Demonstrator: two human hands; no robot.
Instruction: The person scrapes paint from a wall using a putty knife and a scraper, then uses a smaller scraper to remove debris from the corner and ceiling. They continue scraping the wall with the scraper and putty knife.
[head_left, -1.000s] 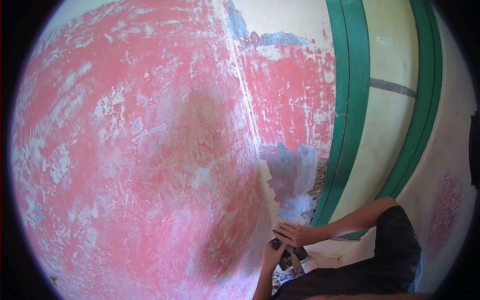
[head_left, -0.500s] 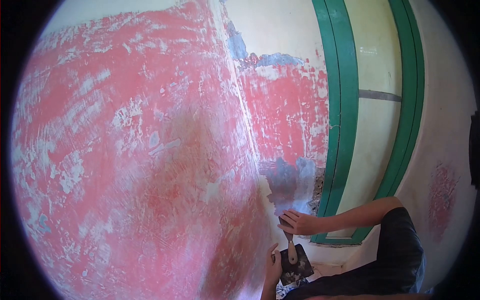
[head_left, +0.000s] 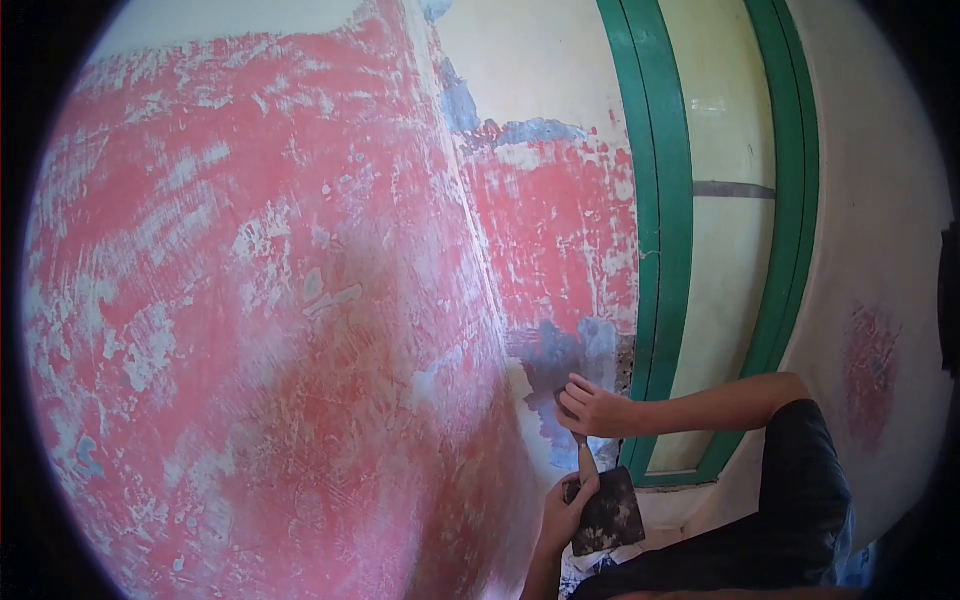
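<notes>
My right hand [head_left: 598, 408] is closed at the dark blade end of a putty knife [head_left: 587, 460], in front of the patched wall. The knife's pale handle points down to my left hand [head_left: 568, 505]. That hand is closed at the left edge of a dark square plate [head_left: 610, 515] with pale smears, its thumb and fingers next to the handle's lower end. Whether it grips the handle as well as the plate is hard to see. The right fingers partly cover the blade.
A worn pink wall [head_left: 250, 300] with white scrape marks fills the left and meets another wall at a corner. Grey patches [head_left: 555, 365] show beside the corner. A green frame [head_left: 660, 250] surrounds a cream panel [head_left: 730, 300] on the right. My dark clothing [head_left: 805, 500] is at lower right.
My right hand has moved up slightly, its fingers now curled at the blade rather than laid along it. My left hand has risen to the handle's end, and the plate has shifted up and right.
</notes>
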